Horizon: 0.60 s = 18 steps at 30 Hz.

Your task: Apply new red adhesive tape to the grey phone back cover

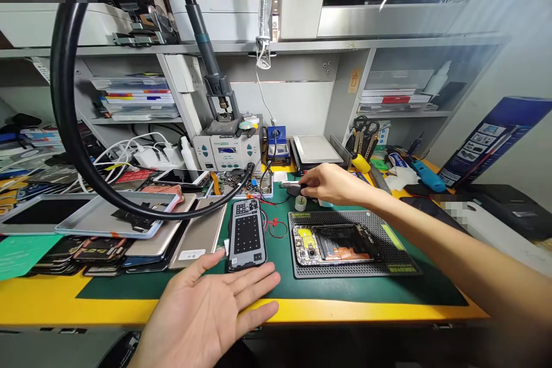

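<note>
My left hand (215,305) is palm up with its fingers spread, holding nothing, in front of a dark phone back cover (247,234). My right hand (321,185) reaches to the back of the green mat (276,290), its fingers closed on a small black object (295,190). Just below that object stands a small round container (301,203). An opened phone (336,244) with its battery and boards showing lies on a grey perforated pad (401,259), below my right forearm.
Stacked phones and trays (116,215) fill the left side. A thick black hose (64,98) loops in front of a soldering station (228,149). A blue box (495,141) leans at the right, and shelves (345,45) stand behind.
</note>
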Each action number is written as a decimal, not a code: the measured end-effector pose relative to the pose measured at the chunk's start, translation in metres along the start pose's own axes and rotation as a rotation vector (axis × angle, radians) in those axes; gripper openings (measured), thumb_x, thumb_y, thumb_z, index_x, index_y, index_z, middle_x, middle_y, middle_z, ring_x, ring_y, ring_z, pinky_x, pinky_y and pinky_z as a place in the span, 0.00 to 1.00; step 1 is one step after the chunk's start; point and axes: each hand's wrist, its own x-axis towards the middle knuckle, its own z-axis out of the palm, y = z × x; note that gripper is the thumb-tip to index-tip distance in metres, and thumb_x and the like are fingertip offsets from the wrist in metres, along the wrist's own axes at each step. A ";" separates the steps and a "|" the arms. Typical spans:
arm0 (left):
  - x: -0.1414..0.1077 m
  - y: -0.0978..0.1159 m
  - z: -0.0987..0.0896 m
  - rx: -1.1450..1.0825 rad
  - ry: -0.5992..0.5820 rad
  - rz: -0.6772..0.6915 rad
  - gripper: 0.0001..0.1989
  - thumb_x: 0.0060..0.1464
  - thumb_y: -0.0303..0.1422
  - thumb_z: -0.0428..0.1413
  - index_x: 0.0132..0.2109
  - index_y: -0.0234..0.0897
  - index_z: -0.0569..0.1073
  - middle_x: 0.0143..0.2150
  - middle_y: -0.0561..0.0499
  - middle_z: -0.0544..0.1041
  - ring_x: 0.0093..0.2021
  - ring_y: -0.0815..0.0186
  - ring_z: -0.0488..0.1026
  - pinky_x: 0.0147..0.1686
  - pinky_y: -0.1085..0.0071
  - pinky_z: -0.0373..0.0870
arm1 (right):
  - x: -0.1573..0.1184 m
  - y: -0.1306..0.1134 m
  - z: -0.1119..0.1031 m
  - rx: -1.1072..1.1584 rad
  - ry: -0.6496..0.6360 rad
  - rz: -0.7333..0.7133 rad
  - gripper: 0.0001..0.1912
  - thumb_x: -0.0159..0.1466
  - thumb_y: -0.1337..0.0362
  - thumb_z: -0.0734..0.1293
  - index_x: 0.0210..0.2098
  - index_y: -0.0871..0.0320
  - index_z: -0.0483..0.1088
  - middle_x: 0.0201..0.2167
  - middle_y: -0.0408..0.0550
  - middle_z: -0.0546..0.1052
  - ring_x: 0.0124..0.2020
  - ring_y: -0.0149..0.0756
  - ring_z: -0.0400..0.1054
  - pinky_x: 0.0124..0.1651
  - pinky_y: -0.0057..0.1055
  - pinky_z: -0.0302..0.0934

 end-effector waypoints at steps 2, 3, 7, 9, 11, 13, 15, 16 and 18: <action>-0.001 -0.004 -0.002 0.079 -0.038 -0.036 0.38 0.67 0.44 0.47 0.66 0.08 0.62 0.64 0.18 0.72 0.61 0.40 0.76 0.55 0.47 0.78 | -0.001 -0.001 -0.002 0.026 0.028 0.014 0.13 0.72 0.56 0.70 0.46 0.61 0.77 0.36 0.44 0.81 0.35 0.36 0.77 0.43 0.37 0.73; -0.002 -0.008 -0.003 0.139 -0.063 -0.030 0.36 0.65 0.44 0.51 0.64 0.10 0.66 0.63 0.19 0.73 0.57 0.42 0.79 0.52 0.49 0.80 | -0.002 -0.001 -0.002 0.041 0.043 0.024 0.13 0.72 0.56 0.71 0.46 0.61 0.77 0.36 0.44 0.81 0.35 0.36 0.77 0.43 0.38 0.73; -0.005 -0.029 -0.007 0.586 -0.068 0.291 0.25 0.56 0.39 0.66 0.57 0.29 0.76 0.49 0.35 0.83 0.37 0.58 0.80 0.31 0.66 0.80 | -0.004 -0.004 -0.003 0.125 0.081 0.077 0.10 0.70 0.60 0.72 0.46 0.60 0.79 0.36 0.44 0.82 0.36 0.37 0.78 0.45 0.38 0.72; -0.003 -0.041 -0.007 0.864 0.034 0.533 0.22 0.56 0.40 0.68 0.54 0.36 0.78 0.42 0.42 0.84 0.33 0.63 0.78 0.29 0.72 0.77 | -0.004 -0.005 -0.003 0.188 0.095 0.107 0.09 0.68 0.64 0.73 0.46 0.61 0.80 0.37 0.47 0.84 0.35 0.37 0.78 0.43 0.36 0.71; 0.002 -0.051 -0.005 1.078 0.173 0.791 0.15 0.59 0.41 0.65 0.51 0.40 0.79 0.40 0.47 0.84 0.34 0.65 0.78 0.34 0.73 0.78 | -0.006 -0.003 -0.003 0.269 0.118 0.134 0.11 0.66 0.66 0.73 0.47 0.63 0.81 0.38 0.50 0.85 0.35 0.37 0.78 0.41 0.33 0.70; 0.010 -0.058 -0.001 1.239 0.275 1.087 0.08 0.60 0.36 0.62 0.46 0.43 0.80 0.38 0.51 0.83 0.34 0.66 0.78 0.37 0.73 0.77 | -0.010 0.000 -0.004 0.356 0.156 0.153 0.14 0.65 0.64 0.72 0.47 0.64 0.82 0.36 0.51 0.86 0.33 0.38 0.77 0.38 0.32 0.69; 0.022 -0.063 0.001 1.399 0.271 1.349 0.06 0.59 0.31 0.61 0.44 0.45 0.79 0.36 0.53 0.83 0.32 0.67 0.78 0.34 0.73 0.76 | -0.018 0.004 -0.004 0.441 0.202 0.162 0.16 0.64 0.59 0.72 0.47 0.64 0.82 0.33 0.50 0.85 0.32 0.38 0.76 0.36 0.33 0.69; 0.028 -0.066 0.001 1.462 0.244 1.448 0.07 0.57 0.28 0.61 0.43 0.45 0.79 0.35 0.53 0.83 0.32 0.66 0.78 0.34 0.72 0.76 | -0.024 0.005 -0.002 0.483 0.221 0.165 0.17 0.64 0.57 0.72 0.46 0.63 0.82 0.32 0.50 0.84 0.31 0.38 0.76 0.36 0.33 0.69; 0.043 -0.069 -0.001 1.525 0.182 1.587 0.11 0.54 0.24 0.62 0.43 0.44 0.78 0.35 0.52 0.83 0.34 0.63 0.80 0.37 0.69 0.78 | -0.036 0.006 0.007 0.565 0.231 0.169 0.20 0.63 0.53 0.73 0.45 0.63 0.82 0.31 0.50 0.84 0.31 0.39 0.76 0.37 0.34 0.70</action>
